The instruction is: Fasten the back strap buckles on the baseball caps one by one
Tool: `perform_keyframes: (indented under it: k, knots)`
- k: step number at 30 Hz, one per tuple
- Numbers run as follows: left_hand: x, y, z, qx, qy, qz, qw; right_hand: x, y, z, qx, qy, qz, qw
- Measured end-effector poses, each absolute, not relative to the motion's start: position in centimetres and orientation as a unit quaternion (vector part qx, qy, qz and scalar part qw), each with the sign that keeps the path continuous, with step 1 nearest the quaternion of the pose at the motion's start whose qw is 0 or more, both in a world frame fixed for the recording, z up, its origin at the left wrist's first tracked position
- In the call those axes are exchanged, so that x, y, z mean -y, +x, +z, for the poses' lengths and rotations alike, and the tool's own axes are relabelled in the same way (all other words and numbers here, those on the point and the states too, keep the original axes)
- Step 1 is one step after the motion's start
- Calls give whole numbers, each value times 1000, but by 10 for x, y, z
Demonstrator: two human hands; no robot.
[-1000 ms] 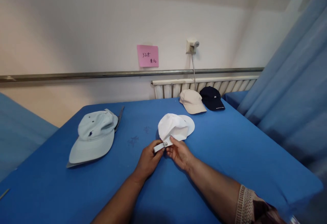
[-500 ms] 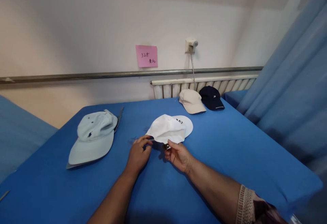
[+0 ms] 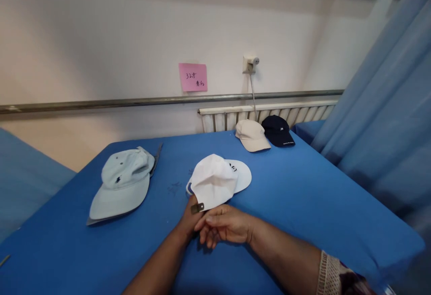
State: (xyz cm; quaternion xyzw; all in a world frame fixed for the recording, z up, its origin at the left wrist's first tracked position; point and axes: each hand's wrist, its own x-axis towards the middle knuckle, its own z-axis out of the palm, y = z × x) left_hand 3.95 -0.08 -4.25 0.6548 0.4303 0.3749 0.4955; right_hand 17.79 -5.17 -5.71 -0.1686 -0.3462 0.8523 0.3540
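A white baseball cap is in front of me, its brim with dark lettering pointing right. My left hand holds the cap at its back opening, its fingers hidden behind the fabric. A brass-coloured buckle hangs from the cap's back edge over that hand. My right hand is just below the cap's near edge, palm turned inward, fingers loosely bent and apart. Nothing shows in it, and its fingertips come close to my left hand; whether they touch is unclear.
Stacked pale-blue caps lie at left on the blue table cover. A beige cap and a navy cap sit at the back by the radiator. Blue curtains hang at right.
The white cap has turned and come slightly nearer, showing its brim lettering. The strap came out of the buckle. My left hand went to the cap's back; my right hand let go of the buckle end.
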Motion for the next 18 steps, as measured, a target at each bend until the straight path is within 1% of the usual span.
perform_keyframes:
  k: [2,4,6,9,11,14,18]
  knots:
    - [-6,36,-39,-426,625,368,541,48,179,-61,331,-195,851,359]
    - [-8,33,-38,-411,623,339,573,44,179,-64,302,-230,835,398]
    - [-7,31,-39,-381,661,310,567,43,179,-65,292,-250,822,420]
    - [0,30,-40,-364,686,293,557,43,180,-64,321,-238,826,398]
    - [2,32,-41,-382,650,289,589,45,181,-63,342,-224,828,383]
    - [0,34,-41,-383,548,334,664,45,181,-63,336,-230,826,390]
    - [-18,18,-38,-268,391,449,757,41,178,-69,270,-245,831,421]
